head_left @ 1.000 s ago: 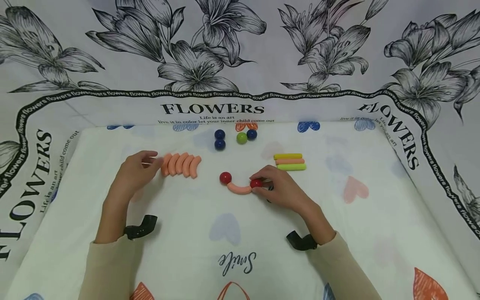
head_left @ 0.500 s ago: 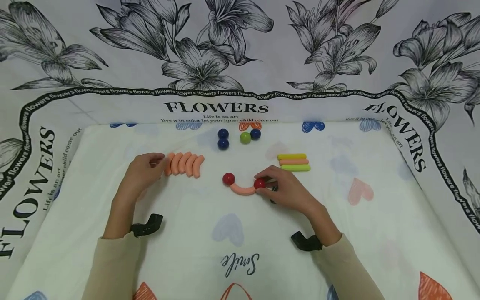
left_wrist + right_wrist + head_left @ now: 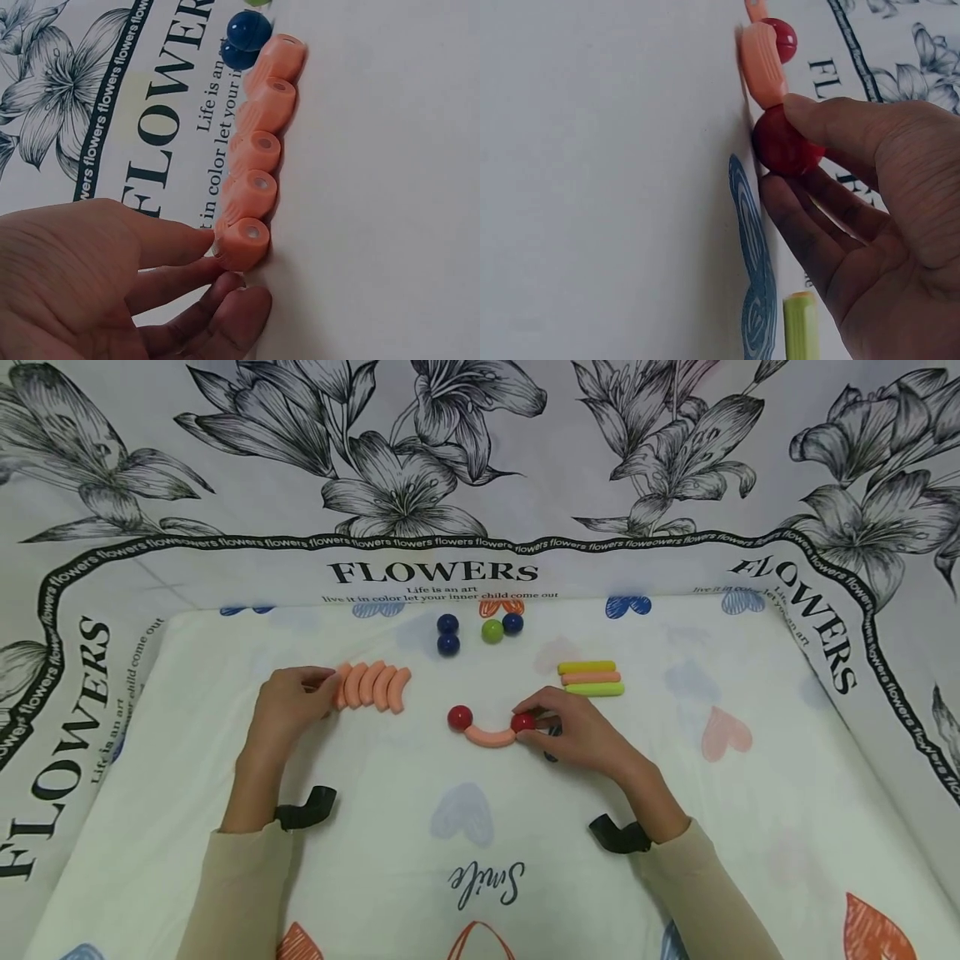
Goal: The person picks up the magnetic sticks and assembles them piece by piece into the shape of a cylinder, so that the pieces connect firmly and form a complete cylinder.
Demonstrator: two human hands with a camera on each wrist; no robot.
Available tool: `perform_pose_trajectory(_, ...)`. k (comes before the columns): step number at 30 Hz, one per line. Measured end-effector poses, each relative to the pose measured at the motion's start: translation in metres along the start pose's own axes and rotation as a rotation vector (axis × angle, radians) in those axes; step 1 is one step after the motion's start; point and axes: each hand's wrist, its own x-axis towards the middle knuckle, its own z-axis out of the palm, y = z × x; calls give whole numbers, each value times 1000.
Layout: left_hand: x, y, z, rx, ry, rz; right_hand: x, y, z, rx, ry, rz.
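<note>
A person's right hand (image 3: 581, 732) pinches a glossy red ball (image 3: 784, 142) at the right end of a curved peach rod (image 3: 491, 738), opposite a second glossy red ball (image 3: 460, 718). The left hand (image 3: 291, 703), fingertips close together, touches a row of five matching curved rods (image 3: 371, 685); whether it grips is unclear. Three glossy navy balls (image 3: 448, 644), a lime-green ball (image 3: 492, 631) and three straight coloured rods (image 3: 590, 677) lie beyond on white printed cloth (image 3: 375, 818).
</note>
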Motion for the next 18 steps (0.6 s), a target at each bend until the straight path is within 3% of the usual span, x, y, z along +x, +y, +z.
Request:
perform_pose_trajectory(4,0,2,2,60,39,-19,1,0,0,8,-4,-2)
perform_pose_trajectory(10,-1,4,7,69,65,-31,-1,3,1,14,-9,-6)
perform_pose_trajectory(14,-1,2,6,41,79,-11,0,3,1,12,-5,-16)
perform_pose_trajectory(18,-2,-3,1,-22,47,17,2,4,2,2,-2,-20)
